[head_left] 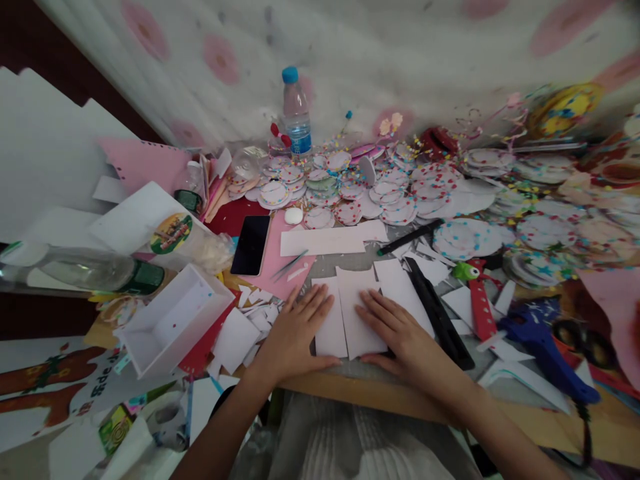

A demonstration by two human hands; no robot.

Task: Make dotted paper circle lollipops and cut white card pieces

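Note:
Two white paper pieces lie side by side at the table's front edge with a thin gap between them. My left hand (303,330) is spread flat, its fingers over the left paper piece (327,340). Fingers of my right hand (393,330) rest stretched out on the right paper piece (361,320). Both thumbs point inward along the lower edges. Behind my right hand lies another white paper strip (393,277), partly covered. A long black bar-shaped tool (440,320) lies right of it. Tweezers (291,264) sit on pink paper beyond my left hand.
A phone (251,245), a white open box (175,317) and paper scraps lie left. Many round decorated paper pieces (337,193) are heaped behind, near a water bottle (297,117). A black cutter (409,237), a blue glue gun (550,357) and scissors (585,340) lie right.

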